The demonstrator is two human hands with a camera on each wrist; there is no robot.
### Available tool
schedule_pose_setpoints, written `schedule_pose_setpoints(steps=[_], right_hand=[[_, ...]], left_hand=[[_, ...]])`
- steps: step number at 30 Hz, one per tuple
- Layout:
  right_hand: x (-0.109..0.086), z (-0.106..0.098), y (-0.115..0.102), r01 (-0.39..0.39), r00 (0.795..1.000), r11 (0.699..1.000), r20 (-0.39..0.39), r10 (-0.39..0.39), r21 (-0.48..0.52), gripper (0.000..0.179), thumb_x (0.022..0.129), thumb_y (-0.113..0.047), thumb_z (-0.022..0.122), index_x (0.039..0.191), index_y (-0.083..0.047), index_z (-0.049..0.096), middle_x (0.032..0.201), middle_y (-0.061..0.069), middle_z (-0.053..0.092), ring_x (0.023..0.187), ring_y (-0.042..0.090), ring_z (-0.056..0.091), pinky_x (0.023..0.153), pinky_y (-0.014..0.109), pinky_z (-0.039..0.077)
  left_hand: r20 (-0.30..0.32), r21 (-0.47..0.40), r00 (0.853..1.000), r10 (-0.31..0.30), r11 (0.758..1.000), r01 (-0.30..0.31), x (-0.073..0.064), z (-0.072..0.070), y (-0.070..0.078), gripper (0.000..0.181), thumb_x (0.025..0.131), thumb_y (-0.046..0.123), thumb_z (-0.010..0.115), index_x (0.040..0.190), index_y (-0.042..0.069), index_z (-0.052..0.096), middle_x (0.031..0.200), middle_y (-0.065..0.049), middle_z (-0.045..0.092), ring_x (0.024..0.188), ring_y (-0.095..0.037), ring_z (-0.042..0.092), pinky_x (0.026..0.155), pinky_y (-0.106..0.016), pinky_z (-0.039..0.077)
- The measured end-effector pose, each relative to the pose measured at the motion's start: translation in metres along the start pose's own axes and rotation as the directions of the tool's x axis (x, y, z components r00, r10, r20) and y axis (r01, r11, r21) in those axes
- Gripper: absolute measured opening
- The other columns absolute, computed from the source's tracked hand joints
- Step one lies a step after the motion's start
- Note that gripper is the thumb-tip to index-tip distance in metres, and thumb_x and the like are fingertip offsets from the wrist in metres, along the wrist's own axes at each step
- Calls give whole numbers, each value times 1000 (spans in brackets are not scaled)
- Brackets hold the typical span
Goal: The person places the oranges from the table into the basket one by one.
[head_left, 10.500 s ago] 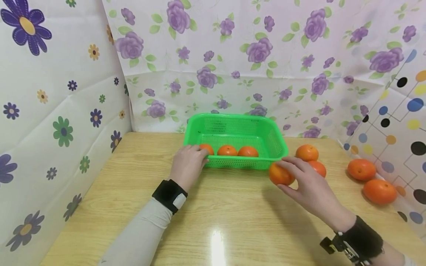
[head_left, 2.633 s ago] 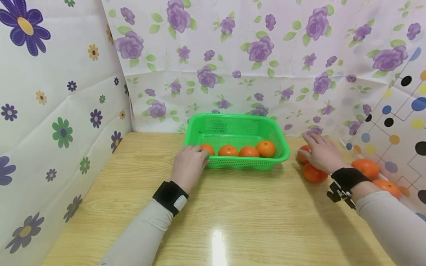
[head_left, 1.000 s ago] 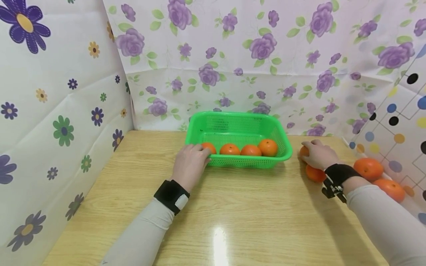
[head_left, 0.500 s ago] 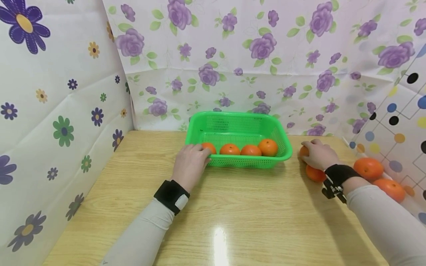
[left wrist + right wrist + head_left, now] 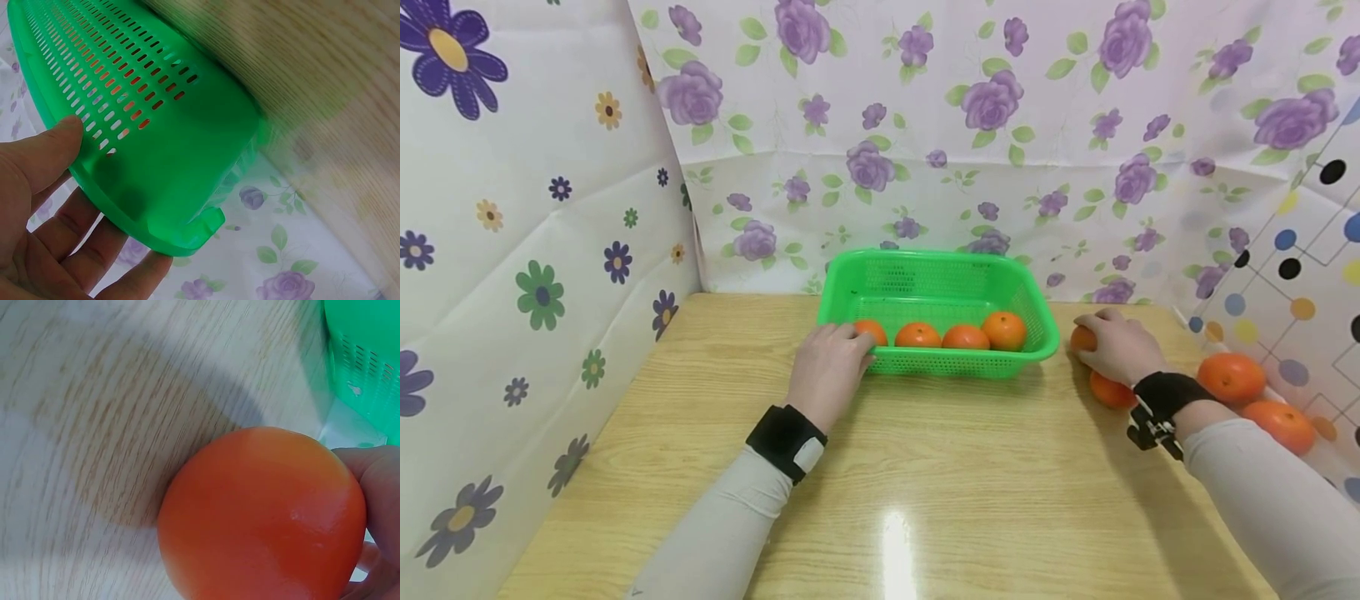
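A green perforated plastic basket (image 5: 940,363) stands at the back of the table, with several oranges (image 5: 918,336) lined up inside its near wall. My left hand (image 5: 827,367) grips its near left rim; in the left wrist view the thumb (image 5: 53,147) lies on the outer wall and the fingers curl beneath the rim. To the right of the basket, my right hand (image 5: 1122,346) curls its fingers round an orange (image 5: 1082,340) on the table. A second orange (image 5: 1108,390) sits just below that hand. In the right wrist view a large orange (image 5: 262,519) hides most of the fingers.
Two more oranges, a farther one (image 5: 1230,378) and a nearer one (image 5: 1279,426), lie by the right wall cloth, beside the right forearm. Patterned cloths (image 5: 865,100) hang behind and at both sides of the wooden table (image 5: 970,483).
The orange that the right hand held at the basket's near right corner now lies inside it. That hand has moved right and taken hold of another orange. The left hand stays on the rim.
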State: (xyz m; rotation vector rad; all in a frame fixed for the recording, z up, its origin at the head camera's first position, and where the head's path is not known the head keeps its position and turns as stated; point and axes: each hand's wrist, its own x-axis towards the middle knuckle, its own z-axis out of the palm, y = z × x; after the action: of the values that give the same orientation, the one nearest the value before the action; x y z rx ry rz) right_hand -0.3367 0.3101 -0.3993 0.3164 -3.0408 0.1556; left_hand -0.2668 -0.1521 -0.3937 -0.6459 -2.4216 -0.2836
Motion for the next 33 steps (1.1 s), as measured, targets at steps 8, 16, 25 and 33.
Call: schedule_pose_setpoints(steps=[8,16,25,33], right_hand=[[0,-1,0,15,1000,1000,-28,-15,13,60,90,-29,69,143,-9,50,141,27,41,114,56,46,86,66,42],[-4,-9,-6,50,997,999,-63,-49,17,60,89,-26,70,143,-9,51,140,26,41,114,53,48,87,66,42],[-6,-24,-20,125,984,991,-135,-118,43,59,89,-26,72,141,-6,53,135,24,46,111,47,51,87,62,44],[-7,-34,-30,119,986,990,-129,-108,74,59,90,-30,71,143,-9,52,138,22,43,113,45,51,88,62,43]], left_hand=[[0,9,1000,-7,1000,7,0,-1,0,18,84,26,79,99,17,74,92,-1,68,81,-22,61,78,-36,48],[6,12,1000,-5,1000,5,0,-1,0,17,84,27,78,98,19,73,92,0,68,82,-21,60,79,-36,47],[-6,21,1000,1,1000,-1,0,1,-2,17,84,26,79,97,19,73,90,-1,68,80,-21,60,77,-35,47],[-8,14,1000,-1,1000,1,0,0,-1,16,83,25,79,96,18,72,88,-1,67,79,-22,59,76,-34,46]])
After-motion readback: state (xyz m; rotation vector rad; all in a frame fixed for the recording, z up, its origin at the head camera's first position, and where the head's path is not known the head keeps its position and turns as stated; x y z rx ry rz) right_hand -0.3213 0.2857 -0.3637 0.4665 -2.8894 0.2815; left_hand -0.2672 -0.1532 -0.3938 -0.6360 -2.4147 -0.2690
